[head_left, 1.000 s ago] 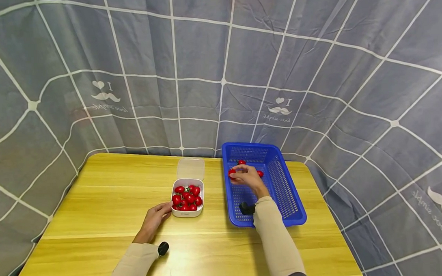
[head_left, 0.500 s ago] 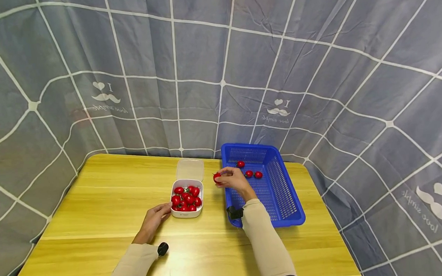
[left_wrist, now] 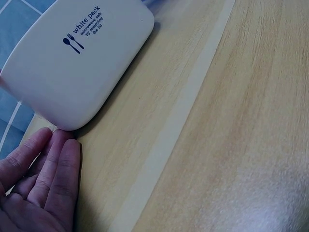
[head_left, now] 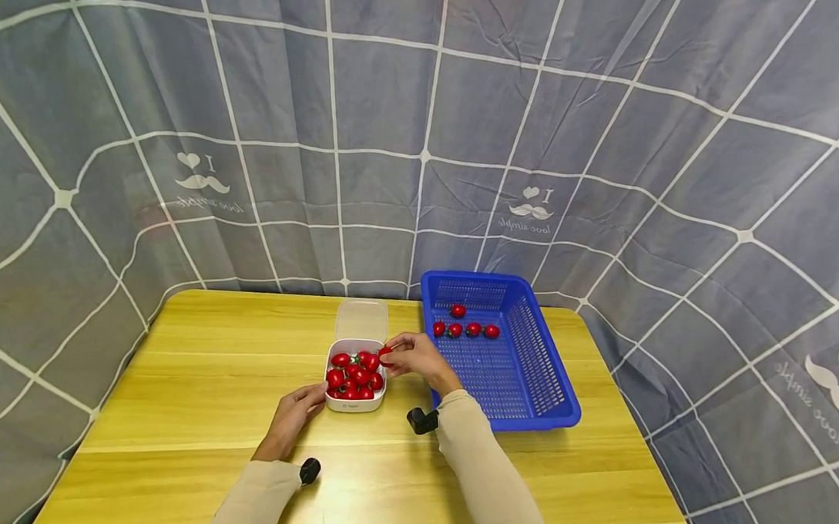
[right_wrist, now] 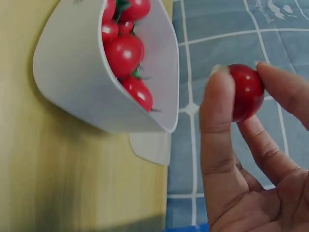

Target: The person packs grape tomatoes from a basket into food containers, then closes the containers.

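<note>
A white square food box (head_left: 356,407) stands mid-table, heaped with red cherry tomatoes (head_left: 357,376). At its right rim, my right hand (head_left: 419,362) pinches one cherry tomato (right_wrist: 247,92) between thumb and fingers. My left hand (head_left: 292,422) rests at the box's left side. In the left wrist view its extended fingertips (left_wrist: 63,150) touch the lower corner of the box, which carries printed lettering. The blue basket (head_left: 536,424) on the right holds several more cherry tomatoes (head_left: 473,329) near its far end.
The box's translucent lid (head_left: 362,321) lies folded back behind it on the wooden table (head_left: 222,361). A grey curtain with white grid lines (head_left: 375,186) hangs along the table's back edge and sides.
My right hand has carried the cherry tomato left, out of the blue basket and over to the white box's right rim. The left hand has stayed in place.
</note>
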`<move>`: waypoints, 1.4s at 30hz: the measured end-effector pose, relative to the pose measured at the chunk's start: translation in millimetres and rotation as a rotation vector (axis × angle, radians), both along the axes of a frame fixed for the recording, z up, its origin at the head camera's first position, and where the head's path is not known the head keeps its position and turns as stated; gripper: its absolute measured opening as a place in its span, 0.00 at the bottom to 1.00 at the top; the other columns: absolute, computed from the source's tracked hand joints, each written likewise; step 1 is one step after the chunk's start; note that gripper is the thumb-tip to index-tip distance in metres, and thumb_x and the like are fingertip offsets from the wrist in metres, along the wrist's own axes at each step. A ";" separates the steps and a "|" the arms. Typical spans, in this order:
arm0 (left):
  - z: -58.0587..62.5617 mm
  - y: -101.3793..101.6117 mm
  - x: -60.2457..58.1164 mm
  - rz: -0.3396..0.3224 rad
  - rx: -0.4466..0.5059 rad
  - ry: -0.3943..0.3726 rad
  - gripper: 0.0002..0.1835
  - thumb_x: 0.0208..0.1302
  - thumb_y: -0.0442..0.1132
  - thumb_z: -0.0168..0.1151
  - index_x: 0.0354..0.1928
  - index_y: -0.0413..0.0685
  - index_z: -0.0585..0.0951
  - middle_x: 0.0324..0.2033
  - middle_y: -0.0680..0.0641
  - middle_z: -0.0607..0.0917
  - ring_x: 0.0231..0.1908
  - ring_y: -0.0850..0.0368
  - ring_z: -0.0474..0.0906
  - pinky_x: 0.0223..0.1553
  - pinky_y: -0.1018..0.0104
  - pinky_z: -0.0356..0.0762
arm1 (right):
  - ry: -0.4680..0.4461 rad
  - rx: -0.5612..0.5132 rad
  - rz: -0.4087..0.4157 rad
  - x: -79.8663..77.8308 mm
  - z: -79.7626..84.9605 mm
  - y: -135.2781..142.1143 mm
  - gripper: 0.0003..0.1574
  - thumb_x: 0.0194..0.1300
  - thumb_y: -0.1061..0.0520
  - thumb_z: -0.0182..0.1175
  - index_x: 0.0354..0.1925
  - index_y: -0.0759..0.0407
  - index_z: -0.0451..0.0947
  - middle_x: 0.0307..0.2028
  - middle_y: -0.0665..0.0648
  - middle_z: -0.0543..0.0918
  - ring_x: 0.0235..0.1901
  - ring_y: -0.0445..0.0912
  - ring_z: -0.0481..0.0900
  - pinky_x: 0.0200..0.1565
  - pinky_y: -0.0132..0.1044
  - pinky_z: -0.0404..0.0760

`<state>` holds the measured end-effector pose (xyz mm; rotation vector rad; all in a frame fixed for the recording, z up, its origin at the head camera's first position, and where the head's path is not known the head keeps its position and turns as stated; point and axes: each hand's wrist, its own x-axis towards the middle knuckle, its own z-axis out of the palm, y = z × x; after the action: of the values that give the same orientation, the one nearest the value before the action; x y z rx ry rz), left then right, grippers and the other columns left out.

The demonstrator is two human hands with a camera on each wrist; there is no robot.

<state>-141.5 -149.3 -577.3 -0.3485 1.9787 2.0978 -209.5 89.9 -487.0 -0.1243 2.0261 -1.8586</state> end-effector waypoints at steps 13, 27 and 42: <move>-0.8 -1.1 1.3 -0.002 0.003 0.009 0.35 0.69 0.52 0.58 0.63 0.27 0.68 0.62 0.32 0.70 0.54 0.58 0.73 0.61 0.64 0.72 | 0.035 -0.007 -0.095 15.9 -26.1 -19.8 0.16 0.56 0.75 0.63 0.44 0.78 0.72 0.29 0.56 0.74 0.17 0.45 0.79 0.29 0.45 0.88; -0.3 -0.9 1.5 0.001 0.009 0.003 0.35 0.69 0.52 0.58 0.63 0.27 0.68 0.62 0.33 0.70 0.53 0.59 0.73 0.62 0.64 0.72 | 0.144 0.154 -0.205 32.5 -30.8 -28.0 0.18 0.53 0.72 0.66 0.43 0.77 0.75 0.30 0.56 0.73 0.19 0.51 0.82 0.29 0.50 0.87; -0.1 -0.9 0.9 -0.003 0.001 0.007 0.34 0.69 0.51 0.58 0.63 0.27 0.68 0.62 0.33 0.70 0.51 0.62 0.74 0.61 0.65 0.73 | 0.167 -0.019 -0.234 31.2 20.7 1.1 0.16 0.59 0.71 0.62 0.47 0.78 0.74 0.30 0.58 0.77 0.22 0.47 0.80 0.31 0.43 0.88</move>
<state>-140.6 -150.3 -577.4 -0.3385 1.9805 2.1012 -178.4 91.0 -466.3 -0.0507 2.2180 -2.0704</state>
